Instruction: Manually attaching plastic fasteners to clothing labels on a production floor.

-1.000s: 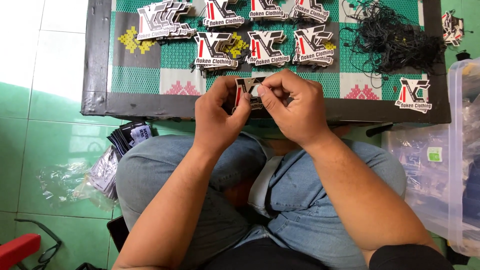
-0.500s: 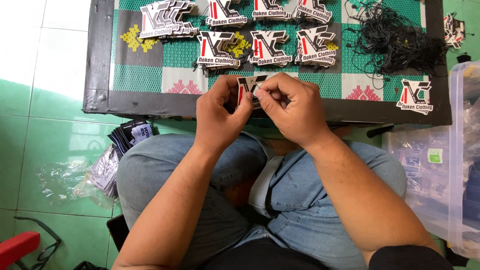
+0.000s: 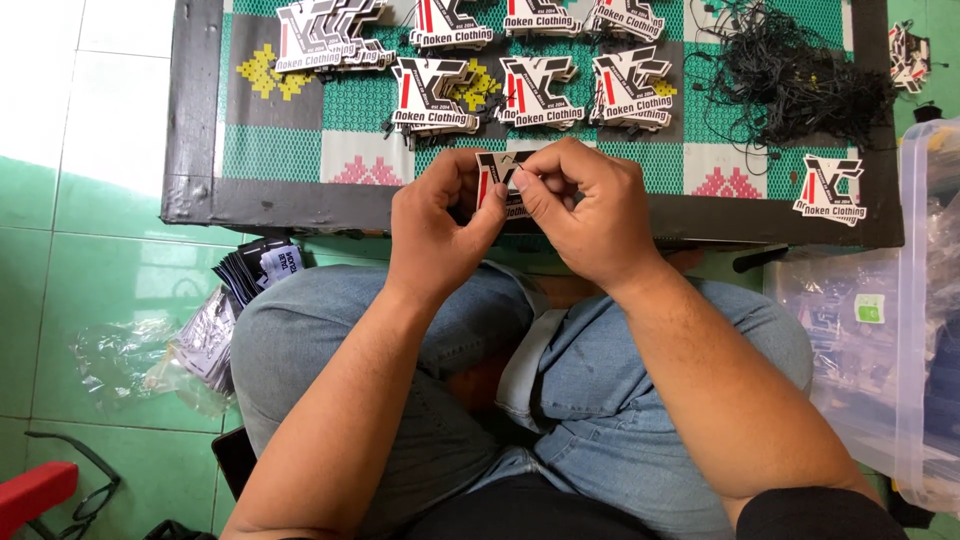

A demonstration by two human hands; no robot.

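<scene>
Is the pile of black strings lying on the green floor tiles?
No, the pile of black strings lies on the patterned mat inside the dark frame, at the far right corner, beyond both hands, not on the tiles.

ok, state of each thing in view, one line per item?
left hand: closed on the tag, pinching its left side
right hand: closed, fingertips pinching the tag's right side
tag: held between both hands above the board's near edge
tag stacks: lying flat in piles on the board
black strings: tangled heap, top right
single tag: lying alone, flat
plastic bin: open, right side
</scene>
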